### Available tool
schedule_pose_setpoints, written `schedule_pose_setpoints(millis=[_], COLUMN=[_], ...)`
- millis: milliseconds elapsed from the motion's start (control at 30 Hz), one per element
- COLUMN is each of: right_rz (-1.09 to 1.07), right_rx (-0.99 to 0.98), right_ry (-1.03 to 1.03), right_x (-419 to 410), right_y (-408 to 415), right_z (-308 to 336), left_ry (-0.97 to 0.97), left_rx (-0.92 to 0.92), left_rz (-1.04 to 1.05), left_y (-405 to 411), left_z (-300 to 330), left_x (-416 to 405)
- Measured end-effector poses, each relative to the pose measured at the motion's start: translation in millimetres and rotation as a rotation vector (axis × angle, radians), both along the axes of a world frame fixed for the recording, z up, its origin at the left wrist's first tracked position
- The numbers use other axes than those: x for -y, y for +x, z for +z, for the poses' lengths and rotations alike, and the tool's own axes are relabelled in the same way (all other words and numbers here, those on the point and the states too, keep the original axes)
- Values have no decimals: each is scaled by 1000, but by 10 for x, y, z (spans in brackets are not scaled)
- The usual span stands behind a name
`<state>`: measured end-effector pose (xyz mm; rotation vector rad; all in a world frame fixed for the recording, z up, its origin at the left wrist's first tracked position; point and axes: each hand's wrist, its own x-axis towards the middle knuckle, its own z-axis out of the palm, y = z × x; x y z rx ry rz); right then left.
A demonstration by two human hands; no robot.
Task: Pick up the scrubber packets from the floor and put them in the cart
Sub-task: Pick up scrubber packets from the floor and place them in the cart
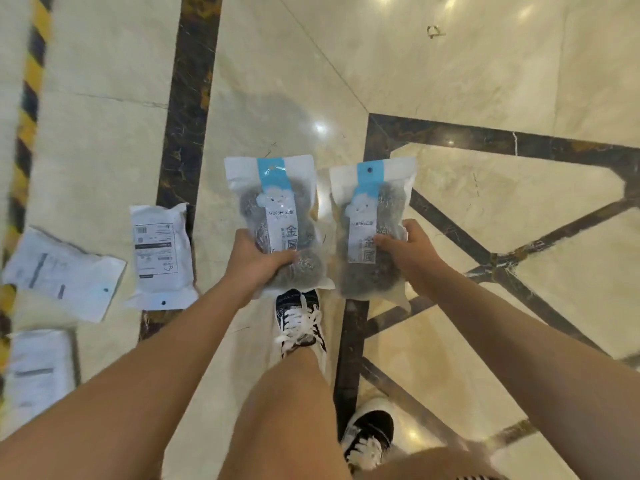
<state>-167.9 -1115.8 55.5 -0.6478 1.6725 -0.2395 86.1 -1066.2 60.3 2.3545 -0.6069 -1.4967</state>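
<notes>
I hold two scrubber packets above the floor, each a clear bag with a blue-and-white label over grey steel-wool balls. My left hand (258,259) grips the lower part of the left packet (277,209). My right hand (407,249) grips the lower right side of the right packet (370,216). Three more white packets lie face down on the floor at the left: one (161,254) beside the dark floor stripe, one (64,271) tilted further left, and one (38,368) at the lower left. No cart is in view.
The floor is glossy cream marble with dark inlaid stripes (187,116). A yellow-and-black hazard strip (29,109) runs along the left edge. My legs and two black-and-white sneakers (301,322) stand below the held packets.
</notes>
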Motion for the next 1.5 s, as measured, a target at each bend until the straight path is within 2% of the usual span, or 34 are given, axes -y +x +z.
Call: schedule_pose_setpoints(millis=[200, 500, 700, 833, 1000, 1167, 1333, 1367, 1500], right_rz=[-70, -52, 33, 74, 193, 362, 628, 616, 749], right_rx=[187, 191, 65, 105, 179, 221, 301, 313, 434], right_ry=[-73, -229, -430, -559, -599, -613, -623, -623, -479], right_x=[-144, 308, 269, 160, -33, -269, -692, -730, -1395], right_y=[-89, -26, 6, 63, 194, 204, 337, 334, 476], right_z=[1936, 5135, 6550, 6977, 7210, 7298, 7363, 7362, 7397], left_ry=[-36, -208, -385, -514, -591, -633, -666, -677, -665], left_rx=[-118, -239, -222, -109, 26, 65, 123, 129, 269], left_rz=[124, 300, 190, 176, 306, 515, 823, 854, 1034], left_y=[61, 93, 116, 107, 149, -95, -464, -519, -746], left_z=[1766, 4836, 6277, 6805, 7165, 7332, 7389, 7428, 7546], left_x=[-103, 204, 145, -55, -428, -1113, -2110, -2196, -3091])
